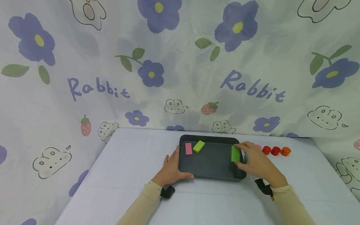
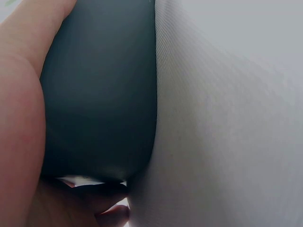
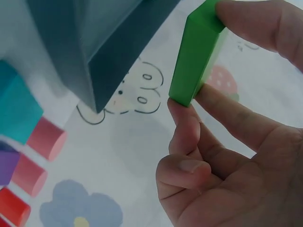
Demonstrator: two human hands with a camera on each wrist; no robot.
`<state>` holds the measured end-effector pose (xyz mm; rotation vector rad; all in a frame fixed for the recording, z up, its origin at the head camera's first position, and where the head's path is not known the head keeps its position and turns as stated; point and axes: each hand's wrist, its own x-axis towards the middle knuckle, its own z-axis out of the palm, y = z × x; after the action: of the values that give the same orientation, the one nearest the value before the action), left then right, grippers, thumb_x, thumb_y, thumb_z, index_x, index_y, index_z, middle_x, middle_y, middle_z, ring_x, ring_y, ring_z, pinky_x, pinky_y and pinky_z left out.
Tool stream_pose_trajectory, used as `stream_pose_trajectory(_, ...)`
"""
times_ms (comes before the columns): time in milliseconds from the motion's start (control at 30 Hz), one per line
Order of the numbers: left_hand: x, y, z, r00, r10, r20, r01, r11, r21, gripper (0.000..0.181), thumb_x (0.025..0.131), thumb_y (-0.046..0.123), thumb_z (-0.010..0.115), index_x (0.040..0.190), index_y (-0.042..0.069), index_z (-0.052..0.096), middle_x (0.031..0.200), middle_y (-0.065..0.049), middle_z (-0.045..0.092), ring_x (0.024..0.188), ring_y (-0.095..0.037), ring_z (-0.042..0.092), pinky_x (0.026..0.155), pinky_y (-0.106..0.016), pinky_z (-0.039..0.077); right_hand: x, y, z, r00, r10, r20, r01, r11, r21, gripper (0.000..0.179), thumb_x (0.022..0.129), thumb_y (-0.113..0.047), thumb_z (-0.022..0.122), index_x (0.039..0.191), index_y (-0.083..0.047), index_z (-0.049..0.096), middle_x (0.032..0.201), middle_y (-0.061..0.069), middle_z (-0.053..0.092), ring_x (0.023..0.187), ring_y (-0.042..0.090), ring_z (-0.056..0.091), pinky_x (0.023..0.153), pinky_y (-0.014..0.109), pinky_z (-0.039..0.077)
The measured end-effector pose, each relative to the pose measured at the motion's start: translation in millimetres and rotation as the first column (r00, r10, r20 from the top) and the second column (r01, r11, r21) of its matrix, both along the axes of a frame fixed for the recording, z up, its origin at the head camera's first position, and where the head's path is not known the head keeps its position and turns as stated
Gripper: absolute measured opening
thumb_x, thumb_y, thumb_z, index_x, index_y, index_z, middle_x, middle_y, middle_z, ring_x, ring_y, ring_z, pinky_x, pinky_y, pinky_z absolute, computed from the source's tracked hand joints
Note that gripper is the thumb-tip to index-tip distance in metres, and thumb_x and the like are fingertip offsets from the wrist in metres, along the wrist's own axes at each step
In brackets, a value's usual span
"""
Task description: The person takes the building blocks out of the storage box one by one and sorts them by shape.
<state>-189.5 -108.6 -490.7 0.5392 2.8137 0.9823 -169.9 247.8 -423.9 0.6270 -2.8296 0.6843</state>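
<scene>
My left hand rests against the left end of a dark grey rectangular tray. Its fingers lie fairly straight along the side wall, and the thumb stretches along the front edge. The left wrist view shows the tray wall close up beside the thumb. Between thumb and fingertips, my right hand pinches a green rectangular block at the tray's right end. The right wrist view has this block standing lengthwise in the grip. A pink block and a yellow-green block lie inside the tray, toward the back left.
Right of the tray stand two red cylinders, an orange cylinder and a partly hidden pink one. A teal block and a purple block show in the right wrist view. A printed curtain hangs behind the white table.
</scene>
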Motion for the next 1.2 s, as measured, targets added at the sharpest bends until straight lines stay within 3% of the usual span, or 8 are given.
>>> stream_pose_trajectory(200,-0.1,-0.4,-0.6,1.0,-0.002,-0.004,0.002,1.0,-0.006,0.14,0.07,0.066,0.083,0.16,0.0,-0.001,0.165,-0.018,0.019,0.151,-0.032,0.023,0.12,-0.061,0.002,5.6,12.3,0.2,1.0,-0.008,0.002,0.008,1.0,0.001,0.056,0.081,-0.018,0.081,0.129,0.002,0.062,0.124,0.017,0.059,0.1,0.031,0.06,0.076,0.042,0.058)
stream_pose_trajectory(500,1.7,0.1,2.9,1.0,0.002,0.008,-0.002,1.0,-0.003,0.139,0.07,0.063,0.084,0.16,0.0,-0.001,0.165,-0.018,0.019,0.151,-0.032,0.023,0.12,-0.06,0.001,11.7,33.9,-6.8,0.999,-0.018,-0.033,0.019,1.0,0.016,0.062,0.08,-0.018,0.082,0.134,0.001,0.059,0.125,0.021,0.059,0.11,0.037,0.056,0.086,0.056,0.055)
stream_pose_trajectory(833,2.3,1.3,2.0,1.0,0.0,0.005,0.0,1.0,0.006,0.139,0.07,0.063,0.084,0.16,0.0,-0.001,0.165,-0.018,0.019,0.151,-0.034,0.023,0.12,-0.06,0.002,15.9,55.8,-11.3,0.998,-0.037,-0.049,0.039,0.999,0.037,0.061,0.078,-0.015,0.083,0.13,0.006,0.06,0.125,0.026,0.058,0.107,0.04,0.057,0.084,0.058,0.055)
stream_pose_trajectory(1000,1.6,0.9,1.4,1.0,0.002,-0.003,-0.002,1.0,-0.003,0.139,0.07,0.064,0.084,0.16,0.0,-0.001,0.165,-0.018,0.02,0.151,-0.033,0.023,0.12,-0.06,0.003,16.6,65.2,-15.0,0.998,-0.069,-0.01,0.069,0.996,0.057,0.065,0.078,-0.018,0.085,0.131,0.008,0.058,0.122,0.026,0.058,0.098,0.036,0.059,0.082,0.057,0.056)
stream_pose_trajectory(1200,2.4,-0.3,2.7,1.0,0.003,0.0,-0.003,1.0,-0.014,0.139,0.07,0.064,0.083,0.16,0.001,-0.001,0.165,-0.017,0.019,0.151,-0.033,0.022,0.12,-0.06,0.002,15.4,75.7,-21.0,0.996,-0.092,0.01,0.091,0.993,0.078,0.064,0.077,-0.018,0.085,0.131,0.006,0.059,0.126,0.029,0.055,0.101,0.038,0.057,0.084,0.06,0.054)
